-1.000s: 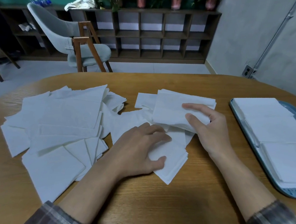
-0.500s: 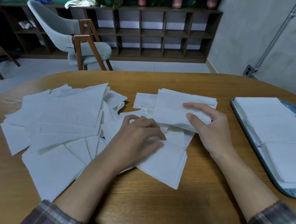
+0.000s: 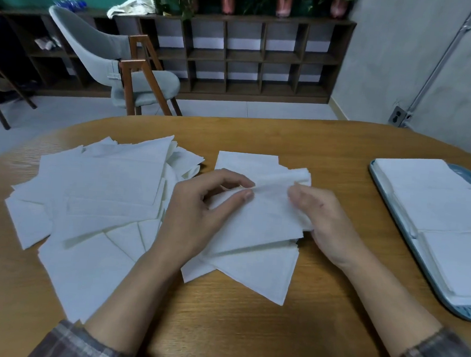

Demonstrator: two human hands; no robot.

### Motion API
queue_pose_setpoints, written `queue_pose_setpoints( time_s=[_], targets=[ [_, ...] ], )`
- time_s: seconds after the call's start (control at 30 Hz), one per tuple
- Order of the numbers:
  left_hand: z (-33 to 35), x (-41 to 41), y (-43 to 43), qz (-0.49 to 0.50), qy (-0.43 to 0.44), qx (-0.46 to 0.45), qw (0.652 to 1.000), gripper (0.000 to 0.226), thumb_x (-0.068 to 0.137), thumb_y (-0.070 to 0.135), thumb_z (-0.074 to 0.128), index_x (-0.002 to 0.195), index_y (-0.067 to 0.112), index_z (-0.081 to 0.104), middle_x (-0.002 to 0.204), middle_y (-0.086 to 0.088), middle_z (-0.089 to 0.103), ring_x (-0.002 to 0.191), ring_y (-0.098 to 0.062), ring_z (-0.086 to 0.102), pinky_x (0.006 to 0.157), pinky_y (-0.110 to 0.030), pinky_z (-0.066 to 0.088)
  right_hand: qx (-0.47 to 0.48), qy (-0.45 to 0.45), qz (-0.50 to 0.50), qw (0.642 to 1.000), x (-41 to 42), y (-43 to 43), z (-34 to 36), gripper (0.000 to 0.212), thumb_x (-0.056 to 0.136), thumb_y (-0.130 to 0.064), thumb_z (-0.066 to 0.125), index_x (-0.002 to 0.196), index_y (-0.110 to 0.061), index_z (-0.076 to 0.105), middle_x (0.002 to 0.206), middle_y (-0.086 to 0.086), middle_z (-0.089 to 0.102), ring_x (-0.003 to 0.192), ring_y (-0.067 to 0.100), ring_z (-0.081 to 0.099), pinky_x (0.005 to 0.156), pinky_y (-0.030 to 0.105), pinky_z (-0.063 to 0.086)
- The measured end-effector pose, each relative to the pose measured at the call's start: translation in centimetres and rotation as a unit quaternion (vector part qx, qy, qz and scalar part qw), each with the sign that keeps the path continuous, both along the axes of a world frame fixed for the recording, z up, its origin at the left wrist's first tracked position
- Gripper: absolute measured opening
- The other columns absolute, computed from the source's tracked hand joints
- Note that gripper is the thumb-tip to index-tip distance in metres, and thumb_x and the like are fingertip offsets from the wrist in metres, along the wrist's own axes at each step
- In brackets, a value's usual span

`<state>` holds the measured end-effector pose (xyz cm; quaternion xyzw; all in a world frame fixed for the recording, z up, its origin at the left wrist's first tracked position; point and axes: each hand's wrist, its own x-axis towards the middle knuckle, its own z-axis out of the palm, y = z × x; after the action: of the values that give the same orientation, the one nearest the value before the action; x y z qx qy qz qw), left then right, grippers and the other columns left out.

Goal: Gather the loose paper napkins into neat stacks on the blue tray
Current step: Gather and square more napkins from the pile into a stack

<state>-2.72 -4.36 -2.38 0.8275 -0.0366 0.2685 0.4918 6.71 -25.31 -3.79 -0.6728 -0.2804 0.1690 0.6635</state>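
Loose white paper napkins lie spread over the left half of the wooden table. A small bundle of napkins is lifted off the table in the middle, its far edge raised. My left hand pinches the bundle's left side between thumb and fingers. My right hand grips its right side, fingers hidden under the paper. More napkins lie flat beneath the bundle. The blue tray sits at the right edge and holds neat white napkin stacks.
The round wooden table has bare wood at the front and between the hands and the tray. A grey chair with wooden legs stands behind the table. A low dark shelf unit with potted plants lines the back wall.
My right hand has tilted its napkin bundle up off the table. My left hand left the flat napkins, moved up and right, and took hold of the bundle's left side.
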Motion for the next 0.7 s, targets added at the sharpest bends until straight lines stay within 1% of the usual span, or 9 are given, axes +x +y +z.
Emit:
queue_pose_setpoints(
  time_s=[0.03, 0.1, 0.2, 0.27, 0.37, 0.43, 0.53, 0.63, 0.7],
  targets=[
    [0.0, 0.0, 0.0, 0.008, -0.001, -0.003, 1.000, 0.011, 0.092, 0.016, 0.081, 0.101, 0.022, 0.080, 0.100, 0.022, 0.075, 0.094, -0.007, 0.070, 0.080, -0.012, 0.047, -0.015, -0.004, 0.006, 1.000, -0.3, 0.3, -0.1, 0.040, 0.095, -0.048, 0.072, 0.090, -0.009, 0.077, 0.096, 0.002, 0.078, 0.089, 0.016, 0.072, 0.076, 0.027, 0.052],
    [-0.1, 0.1, 0.0, 0.016, 0.007, -0.003, 1.000, 0.017, 0.089, 0.019, 0.084, 0.104, 0.024, 0.080, 0.097, 0.024, 0.074, 0.092, -0.005, 0.070, 0.078, -0.010, 0.047, -0.037, -0.015, -0.007, 0.999, -0.6, 0.7, -0.2, 0.024, 0.094, -0.034, 0.072, 0.093, -0.011, 0.080, 0.096, 0.001, 0.081, 0.088, 0.015, 0.075, 0.074, 0.025, 0.055],
    [0.0, 0.1, 0.6, 0.027, 0.039, -0.019, 0.999, 0.029, 0.084, 0.026, 0.089, 0.110, 0.032, 0.077, 0.094, 0.018, 0.073, 0.097, -0.006, 0.069, 0.080, -0.011, 0.049, -0.043, -0.004, -0.052, 0.998, -0.4, 0.7, -0.1, 0.019, 0.097, -0.025, 0.070, 0.102, -0.009, 0.080, 0.102, 0.003, 0.081, 0.096, 0.019, 0.076, 0.081, 0.033, 0.057],
    [0.1, 0.2, 1.2, 0.034, 0.069, -0.036, 0.996, 0.036, 0.082, 0.028, 0.090, 0.113, 0.038, 0.075, 0.090, 0.012, 0.072, 0.099, -0.007, 0.069, 0.083, -0.018, 0.053, -0.037, 0.000, -0.050, 0.998, -0.5, 0.6, 0.3, 0.017, 0.099, -0.021, 0.069, 0.110, -0.011, 0.078, 0.106, 0.001, 0.081, 0.097, 0.016, 0.076, 0.081, 0.029, 0.057],
    [0.1, 0.3, 1.4, 0.036, 0.079, -0.056, 0.995, 0.036, 0.083, 0.024, 0.090, 0.113, 0.038, 0.075, 0.088, 0.008, 0.074, 0.098, -0.008, 0.070, 0.081, -0.022, 0.055, -0.024, 0.009, -0.002, 1.000, -0.9, 0.6, 0.7, 0.028, 0.098, -0.014, 0.069, 0.126, -0.018, 0.071, 0.114, -0.005, 0.078, 0.103, 0.009, 0.073, 0.080, 0.020, 0.055],
    [0.1, 0.3, 1.2, 0.037, 0.080, -0.064, 0.994, 0.036, 0.082, 0.024, 0.090, 0.111, 0.038, 0.075, 0.088, 0.007, 0.075, 0.096, -0.009, 0.070, 0.081, -0.025, 0.057, -0.022, 0.015, 0.015, 1.000, -0.9, 0.7, 0.6, 0.042, 0.096, -0.013, 0.070, 0.135, -0.027, 0.065, 0.121, -0.010, 0.074, 0.109, 0.008, 0.071, 0.082, 0.020, 0.055],
    [-0.2, 0.5, 1.2, 0.039, 0.086, -0.069, 0.993, 0.036, 0.081, 0.025, 0.091, 0.110, 0.040, 0.075, 0.090, 0.007, 0.074, 0.096, -0.011, 0.070, 0.082, -0.029, 0.058, -0.028, 0.005, 0.009, 1.000, -1.0, 0.9, 0.8, 0.046, 0.098, -0.012, 0.069, 0.139, -0.034, 0.061, 0.123, -0.014, 0.072, 0.111, 0.006, 0.069, 0.083, 0.021, 0.055],
    [-0.4, 0.5, 1.0, 0.059, 0.070, -0.042, 0.995, 0.037, 0.081, 0.027, 0.091, 0.111, 0.039, 0.075, 0.092, 0.013, 0.071, 0.097, -0.008, 0.068, 0.078, -0.019, 0.053, -0.034, -0.026, -0.010, 0.999, -1.0, 0.9, 0.8, 0.051, 0.101, -0.012, 0.067, 0.143, -0.039, 0.056, 0.125, -0.017, 0.070, 0.112, 0.006, 0.068, 0.086, 0.023, 0.055],
    [-0.5, 0.5, 0.9, 0.093, 0.055, -0.012, 0.994, 0.040, 0.082, 0.034, 0.090, 0.117, 0.039, 0.072, 0.105, 0.016, 0.070, 0.104, -0.004, 0.064, 0.078, -0.013, 0.049, -0.007, -0.027, -0.023, 0.999, -0.9, 0.8, 0.9, 0.061, 0.099, -0.010, 0.068, 0.147, -0.043, 0.050, 0.129, -0.014, 0.068, 0.116, 0.011, 0.068, 0.087, 0.026, 0.057]
  ],
)
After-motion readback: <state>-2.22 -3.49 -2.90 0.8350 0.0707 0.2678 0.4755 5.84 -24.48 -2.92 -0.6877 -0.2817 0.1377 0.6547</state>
